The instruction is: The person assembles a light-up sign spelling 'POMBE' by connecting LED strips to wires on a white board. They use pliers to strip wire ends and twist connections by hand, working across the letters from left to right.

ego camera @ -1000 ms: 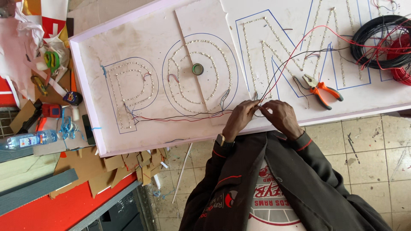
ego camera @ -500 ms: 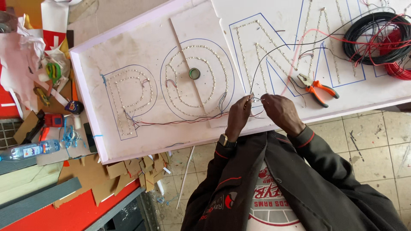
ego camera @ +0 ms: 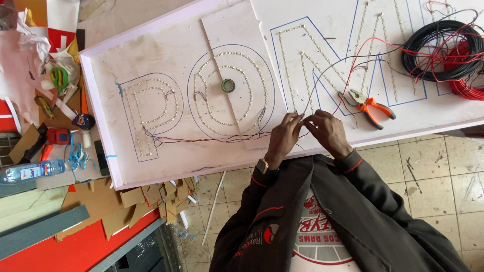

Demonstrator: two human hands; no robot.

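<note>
My left hand (ego camera: 284, 137), with a watch on its wrist, and my right hand (ego camera: 326, 132) meet fingertip to fingertip at the near edge of a white sign board (ego camera: 166, 55). Between them they pinch the ends of thin black and red wires (ego camera: 327, 70) that arc away toward the wire coils at the right. The board carries big blue-outlined letters filled with rows of small lights (ego camera: 151, 108). A thin red and black wire pair (ego camera: 212, 138) runs along the board to the left of my hands.
Orange-handled pliers (ego camera: 372, 107) lie just right of my hands. Black wire coil (ego camera: 437, 50) and red wire coil (ego camera: 466, 85) sit at the far right. A tape roll (ego camera: 228, 85) rests on the board. Tools, a water bottle (ego camera: 30, 171) and cardboard scraps (ego camera: 151, 196) clutter the left.
Both hands stay pinched together on the wire ends with small finger movements. The wires now arc higher over the board, and my view has shifted slightly.
</note>
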